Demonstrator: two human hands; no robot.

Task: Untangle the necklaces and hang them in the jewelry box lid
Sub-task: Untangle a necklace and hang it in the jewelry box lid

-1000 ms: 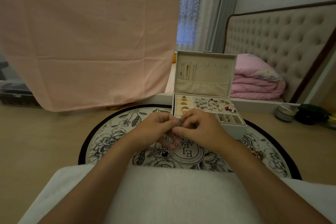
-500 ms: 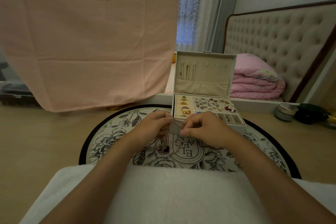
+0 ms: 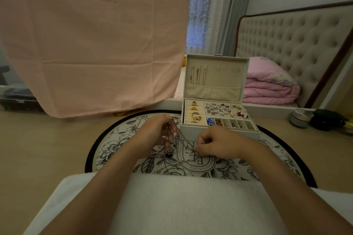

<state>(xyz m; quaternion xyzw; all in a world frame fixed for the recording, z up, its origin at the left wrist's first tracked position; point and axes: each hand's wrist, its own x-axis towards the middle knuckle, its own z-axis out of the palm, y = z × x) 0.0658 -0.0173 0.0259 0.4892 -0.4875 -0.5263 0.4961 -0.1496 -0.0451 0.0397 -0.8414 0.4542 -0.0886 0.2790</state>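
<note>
- Closest to us, a white cloth [image 3: 181, 206] lies across the lap, below both hands.
- The left hand [image 3: 154, 131] has its fingers curled round several strands of the tangled necklaces [image 3: 158, 155] and holds them up off the round floral mat [image 3: 114, 139].
- The right hand [image 3: 215, 145], just to the right of that grip and a little lower, pinches a chain between thumb and fingertips. We see strands stretched between the two hands.
- Beneath the left grip, the rest of the tangle rests on the mat with a dark heart pendant [image 3: 169, 153] in it.
- Just beyond the right hand stands the open jewelry box [image 3: 189, 132], with rings and earrings in its tray compartments.
- Its lid [image 3: 215, 59] stands upright behind the tray, and a few thin chains [image 3: 198, 76] hang at its left side.
- Farther off, a pink sheet [image 3: 91, 40] hangs beyond the left hand. Beyond the right hand, a folded pink quilt [image 3: 271, 86] lies against a tufted headboard [image 3: 296, 44].
</note>
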